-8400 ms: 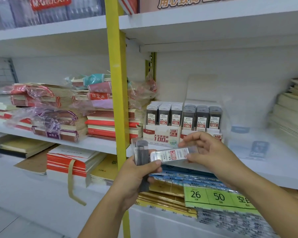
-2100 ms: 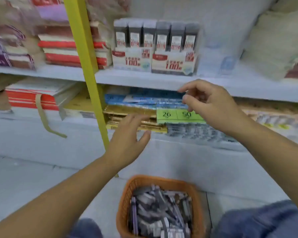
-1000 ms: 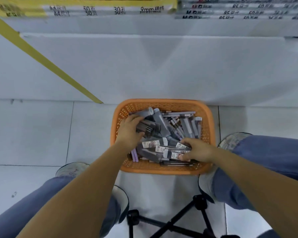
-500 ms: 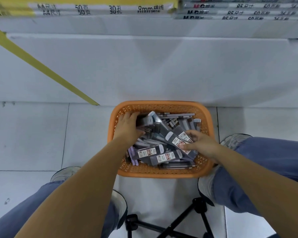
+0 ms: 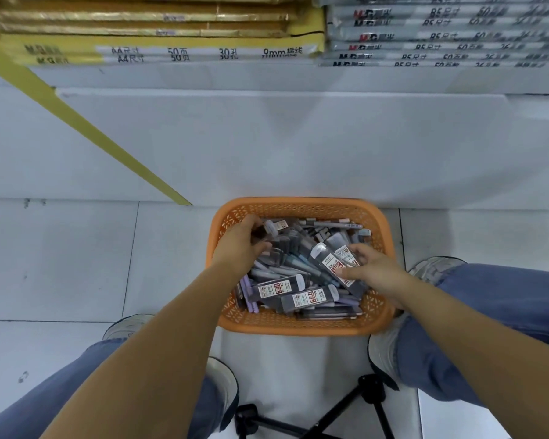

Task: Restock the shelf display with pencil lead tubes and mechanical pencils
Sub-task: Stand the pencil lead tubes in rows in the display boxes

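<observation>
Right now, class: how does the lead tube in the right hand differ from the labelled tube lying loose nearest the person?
The held tube is pinched by the right hand; the loose tube lies untouched. The held tube slants steeply, cap away from the person; the loose tube lies almost crosswise. Both are dark with red-and-white labels, in the orange basket.

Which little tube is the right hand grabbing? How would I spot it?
Find the orange basket on the floor. On its right side the right hand pinches one lead tube. Unlike the loose tubes lying around it, it is slanted, pale cap pointing up-left, red-and-white label showing.
</observation>
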{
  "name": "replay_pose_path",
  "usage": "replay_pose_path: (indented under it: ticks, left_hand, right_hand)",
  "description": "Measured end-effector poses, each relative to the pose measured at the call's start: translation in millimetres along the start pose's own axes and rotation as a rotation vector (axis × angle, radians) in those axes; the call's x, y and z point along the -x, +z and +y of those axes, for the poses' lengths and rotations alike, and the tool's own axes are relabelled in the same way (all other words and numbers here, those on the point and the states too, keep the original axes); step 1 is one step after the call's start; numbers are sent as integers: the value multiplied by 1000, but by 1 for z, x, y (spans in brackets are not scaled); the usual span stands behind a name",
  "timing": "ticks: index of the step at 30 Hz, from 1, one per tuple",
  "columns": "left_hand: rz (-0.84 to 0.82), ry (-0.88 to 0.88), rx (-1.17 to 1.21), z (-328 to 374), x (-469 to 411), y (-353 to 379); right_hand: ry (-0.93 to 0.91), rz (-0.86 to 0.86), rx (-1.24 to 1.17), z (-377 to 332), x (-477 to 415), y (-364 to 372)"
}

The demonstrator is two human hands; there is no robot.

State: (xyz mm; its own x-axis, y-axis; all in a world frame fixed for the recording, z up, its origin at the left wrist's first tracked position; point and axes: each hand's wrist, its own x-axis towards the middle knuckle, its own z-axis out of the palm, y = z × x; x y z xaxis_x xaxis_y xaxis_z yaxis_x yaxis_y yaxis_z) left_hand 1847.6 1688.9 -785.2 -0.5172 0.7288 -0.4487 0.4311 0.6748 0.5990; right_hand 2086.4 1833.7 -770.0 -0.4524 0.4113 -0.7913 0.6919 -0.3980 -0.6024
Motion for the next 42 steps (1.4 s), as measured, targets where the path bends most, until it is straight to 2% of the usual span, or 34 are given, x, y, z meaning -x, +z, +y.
replay_pose_path:
  ticks: [3,8,13,18,23,25,30,36,38,42]
  left_hand:
    - [41,-70,174,12,14,-6]
    - [61,-262,994,53,47,-22]
    - [-92,-124,1332,111,86,-64]
    - [-71,80,1286,158,127,-117]
    - [1,234,1262,191,160,-168]
    - [14,299,1271,205,174,-188]
    - [133,417,1269,234,194,-234]
    - [229,478,1271,259,204,-283]
    - [237,487,1291,259,203,-288]
    - [267,517,1297,262,196,-296]
  right_hand:
    - [-54,20,-40,-13,5,5]
    - [-268,66,-113,-63,32,22]
    - [-491,58,-235,-124,88,44]
    - [-713,33,-162,-170,155,61]
    - [-779,-178,-163,-214,213,51]
    - [-842,-208,-128,-233,236,48]
    - [-1060,-33,11,-281,278,41]
    - [-1135,-111,204,-335,312,24]
    - [-1162,-79,197,-344,313,18]
    - [-1190,55,35,-353,308,10]
